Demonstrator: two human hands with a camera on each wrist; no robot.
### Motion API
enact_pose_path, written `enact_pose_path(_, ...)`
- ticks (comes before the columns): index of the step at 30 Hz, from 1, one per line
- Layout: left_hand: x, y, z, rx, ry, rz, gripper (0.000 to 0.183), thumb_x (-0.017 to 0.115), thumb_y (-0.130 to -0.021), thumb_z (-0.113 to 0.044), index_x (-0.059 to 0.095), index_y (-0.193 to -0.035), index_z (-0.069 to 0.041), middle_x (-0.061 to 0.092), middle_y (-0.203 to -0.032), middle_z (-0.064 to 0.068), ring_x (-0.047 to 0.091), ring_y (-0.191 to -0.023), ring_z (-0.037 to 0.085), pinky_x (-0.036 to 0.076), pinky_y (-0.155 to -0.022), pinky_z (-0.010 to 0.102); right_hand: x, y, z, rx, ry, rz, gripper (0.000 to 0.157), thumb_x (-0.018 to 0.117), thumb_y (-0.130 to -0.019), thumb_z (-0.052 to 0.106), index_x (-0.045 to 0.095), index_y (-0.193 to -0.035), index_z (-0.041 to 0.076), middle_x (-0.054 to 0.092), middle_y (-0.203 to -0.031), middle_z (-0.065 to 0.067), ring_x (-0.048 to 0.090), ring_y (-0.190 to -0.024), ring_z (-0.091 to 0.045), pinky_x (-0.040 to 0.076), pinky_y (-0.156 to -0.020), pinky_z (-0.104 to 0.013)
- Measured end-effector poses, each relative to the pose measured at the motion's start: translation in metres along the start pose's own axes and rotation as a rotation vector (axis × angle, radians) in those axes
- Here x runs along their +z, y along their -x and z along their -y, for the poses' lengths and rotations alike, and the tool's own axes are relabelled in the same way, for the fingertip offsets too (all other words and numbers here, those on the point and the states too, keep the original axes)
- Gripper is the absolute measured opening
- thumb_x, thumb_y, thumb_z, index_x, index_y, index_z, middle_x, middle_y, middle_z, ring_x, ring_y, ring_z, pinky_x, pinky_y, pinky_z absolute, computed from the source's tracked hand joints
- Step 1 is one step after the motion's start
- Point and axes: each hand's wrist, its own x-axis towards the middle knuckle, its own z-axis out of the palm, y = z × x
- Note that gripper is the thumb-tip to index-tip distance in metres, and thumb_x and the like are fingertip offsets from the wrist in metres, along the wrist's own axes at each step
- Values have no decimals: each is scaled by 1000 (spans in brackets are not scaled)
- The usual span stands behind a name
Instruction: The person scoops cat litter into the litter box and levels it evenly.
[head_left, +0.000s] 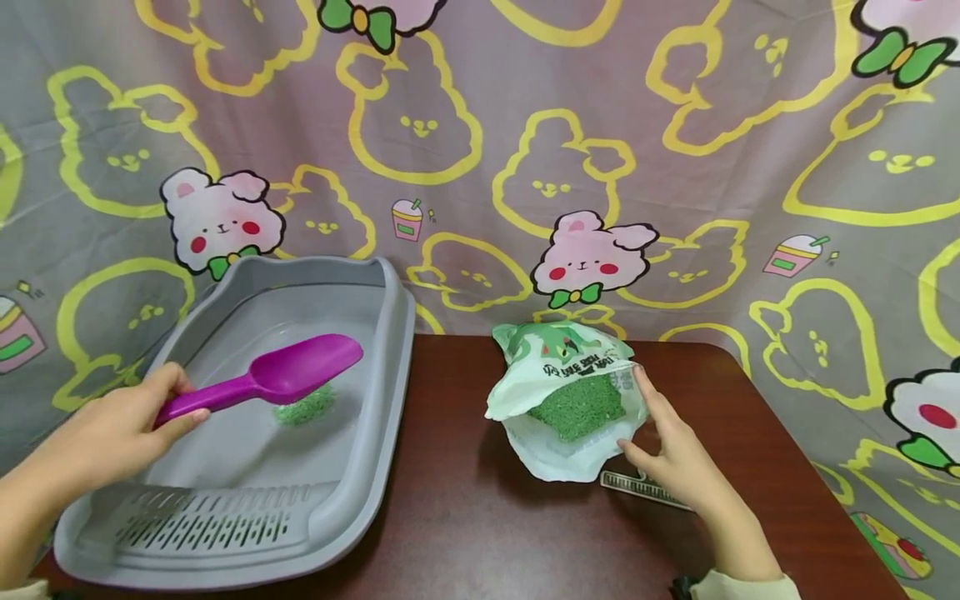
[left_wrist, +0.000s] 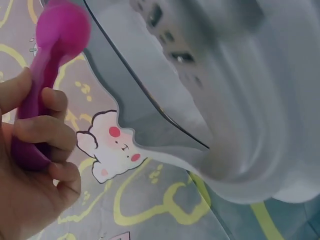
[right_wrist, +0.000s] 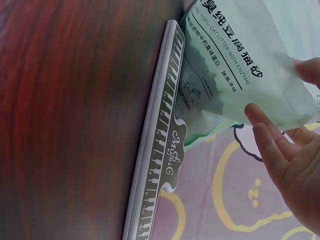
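Note:
My left hand (head_left: 127, 425) grips the handle of a purple scoop (head_left: 307, 367), fingers curled round it in the left wrist view. The scoop is above a grey litter box (head_left: 401, 358), where a small pile of green cat litter (head_left: 307, 408) lies on the bottom. To the right, an opened bag of tofu cat litter (head_left: 517, 400) lies with its mouth facing me and green litter (head_left: 581, 408) showing inside. My right hand (head_left: 675, 458) touches the right side of the bag's mouth with fingers spread and fairly straight; the right wrist view shows the bag's printed side (right_wrist: 225, 55).
A ruler with a piano-key pattern and the word "Music" (right_wrist: 160, 150) lies on the dark brown table (head_left: 465, 517), partly under my right hand in the head view. Behind the table hangs a grey-pink curtain (head_left: 480, 108) with cartoon rabbits. The box has a slotted front step (head_left: 217, 517).

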Motion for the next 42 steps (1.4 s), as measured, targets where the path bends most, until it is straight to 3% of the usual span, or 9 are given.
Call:
enact_pose_path(3, 1, 0, -7, 38, 19, -49, 28, 64, -97, -35, 47, -99, -12, 42, -65, -3, 35, -52, 7, 29, -47, 25, 0, 0, 0, -2, -5, -2, 104, 77, -80, 2, 14, -161, 18, 26, -163, -14, 30, -133, 10, 29, -93, -1)
enact_pose_path(7, 1, 0, -16, 79, 21, -99, 26, 69, -93, -31, 50, -100, -14, 44, -65, -4, 35, -52, 4, 29, -48, 25, 0, 0, 0, 6, -3, -6, 104, 78, -80, 3, 15, -160, 19, 27, -163, -14, 35, -130, 7, 29, -91, -1)
enact_pose_path(12, -4, 4, -16, 55, 16, -121, 26, 66, -96, -30, 50, -104, -12, 44, -65, -3, 35, -51, 5, 29, -46, 25, 0, -1, 0, 6, -25, 2, 103, 77, -81, 3, 14, -161, 19, 25, -163, -15, 23, -136, 15, 22, -96, 3)
enact_pose_path(14, -7, 7, -14, 54, 19, -161, 25, 66, -96, -28, 49, -105, -12, 43, -65, -2, 34, -51, 4, 28, -45, 25, 0, 0, 0, 8, -30, 4, 103, 77, -81, 3, 13, -161, 20, 25, -163, -14, 16, -136, 19, 20, -96, 4)
enact_pose_path(20, -12, 12, -14, 66, -10, -284, 27, 68, -94, -30, 49, -104, -13, 38, -63, -3, 30, -51, 1, 25, -46, 24, 0, 0, -2, 5, -37, -4, 104, 77, -80, 2, 14, -161, 19, 24, -163, -15, 14, -137, 20, 17, -98, 4)
enact_pose_path(29, -13, 15, -32, 66, 48, -285, 28, 69, -94, -29, 50, -104, -11, 38, -62, -2, 30, -48, 2, 26, -43, 24, 0, -1, -2, -9, -43, -2, 104, 77, -80, 1, 14, -161, 18, 24, -163, -17, 12, -138, 19, 15, -101, 3)
enact_pose_path(38, -12, 10, -54, 122, 64, -324, 24, 70, -93, -28, 50, -101, -17, 39, -60, -6, 31, -48, 1, 26, -44, 24, 1, 0, -1, 7, -15, -2, 103, 77, -81, 3, 14, -161, 19, 27, -162, -15, 21, -136, 17, 23, -96, 2)
enact_pose_path(42, -9, 7, -64, 149, 97, -328, 24, 71, -93, -26, 50, -102, -18, 39, -61, -7, 31, -48, 0, 26, -44, 24, 1, 0, -2, -1, -30, -6, 104, 77, -80, 1, 14, -161, 19, 27, -162, -17, 21, -135, 17, 20, -97, 3)
